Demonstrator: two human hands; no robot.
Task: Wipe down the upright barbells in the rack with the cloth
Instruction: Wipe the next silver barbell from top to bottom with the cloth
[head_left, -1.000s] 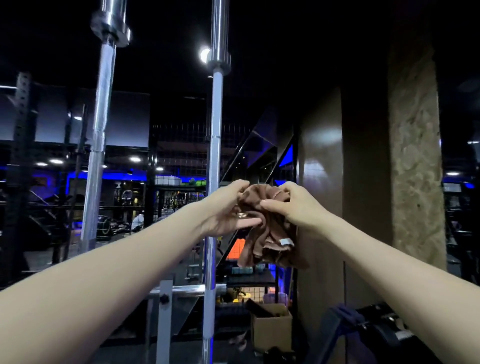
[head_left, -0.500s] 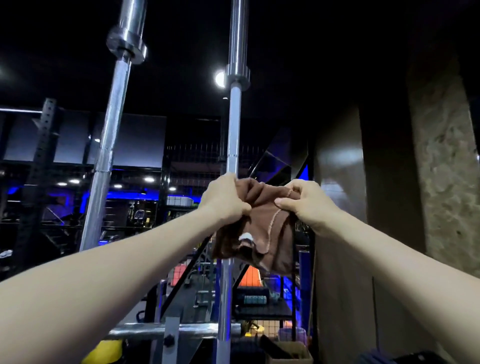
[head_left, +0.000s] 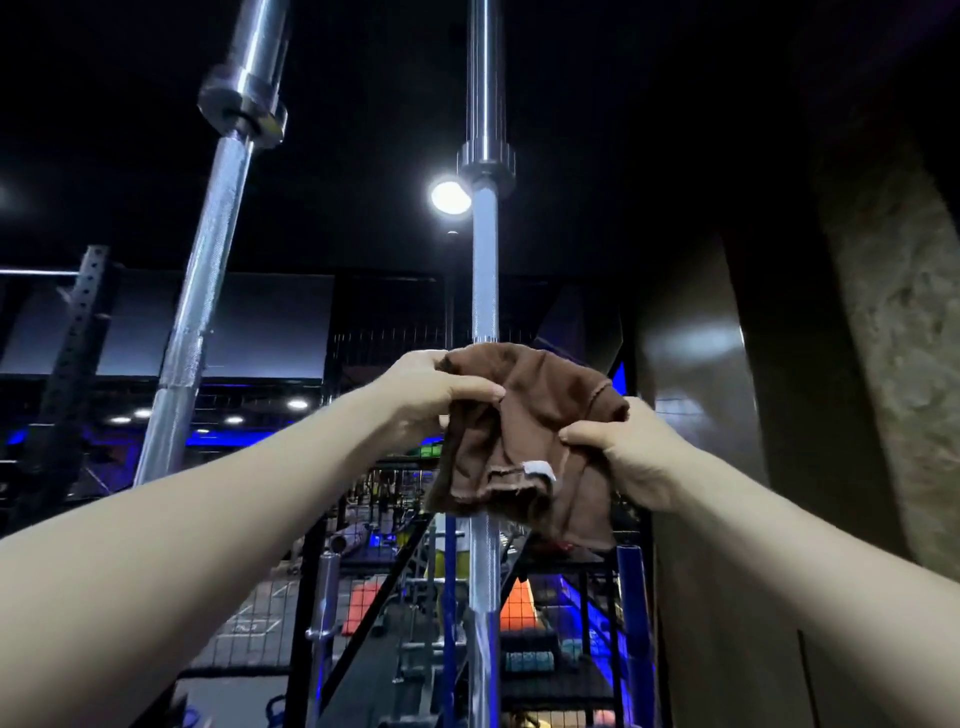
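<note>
Two hands spread a brown cloth (head_left: 524, 441) against an upright barbell (head_left: 485, 270) in a dim gym.

The left hand (head_left: 426, 397) pinches the cloth's upper edge and the right hand (head_left: 628, 452) grips its opposite side, apparently to wrap it round the knurled steel shaft. The rumpled fabric, white tag showing, covers the bar at mid-height. A second barbell (head_left: 200, 291) leans just left; a ceiling lamp (head_left: 449, 196) glares beyond.
</note>
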